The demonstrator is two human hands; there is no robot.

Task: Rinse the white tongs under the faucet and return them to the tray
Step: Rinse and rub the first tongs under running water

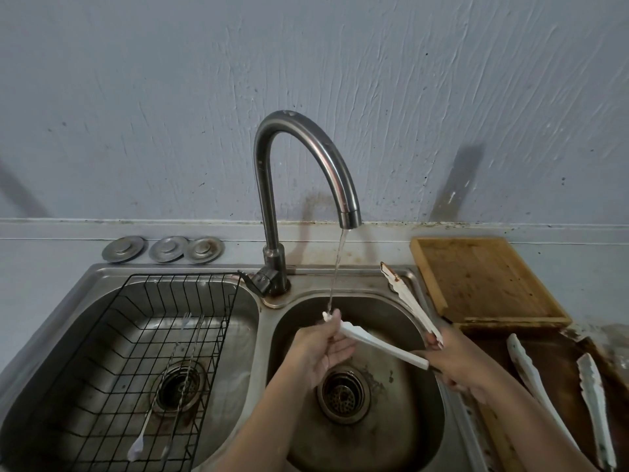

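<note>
White tongs point(381, 345) are spread wide over the right sink basin point(401, 420). One arm lies under the thin water stream from the curved steel faucet point(326, 158); the other arm, stained brown at its tip, points up and back toward the counter. My left hand point(320, 352) pinches the wet arm's tip right where the water lands. My right hand point(459, 366) grips the tongs at the hinge end. A dark wooden tray point(558, 362) at the right holds a second pair of white tongs point(592, 396).
A lighter wooden tray point(483, 281) sits behind the dark one. A black wire rack point(153, 352) with thin metal utensils fills the left basin. Three metal sink stoppers point(163, 249) rest on the back ledge. The drain strainer point(343, 393) lies below my hands.
</note>
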